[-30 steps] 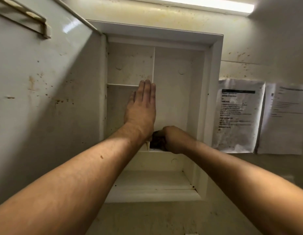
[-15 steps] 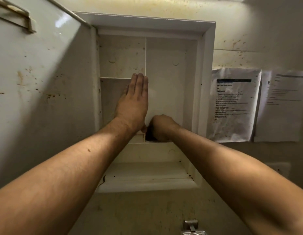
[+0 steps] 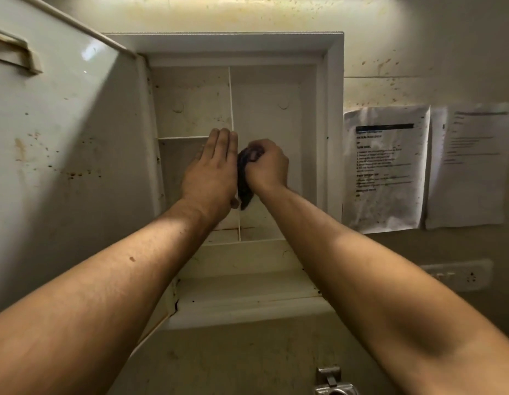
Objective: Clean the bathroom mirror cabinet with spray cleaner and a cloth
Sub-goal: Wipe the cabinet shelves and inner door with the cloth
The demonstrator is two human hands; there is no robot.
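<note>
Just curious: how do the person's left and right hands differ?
The left hand lies flat and holds nothing; the right hand is curled around a dark cloth. The left hand sits left of the vertical divider, the right hand right of it. Both reach into the open cabinet.

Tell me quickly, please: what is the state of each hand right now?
Left hand: open, fingers straight, beside the thin white vertical divider.
Right hand: closed, gripping a dark crumpled cloth.
</note>
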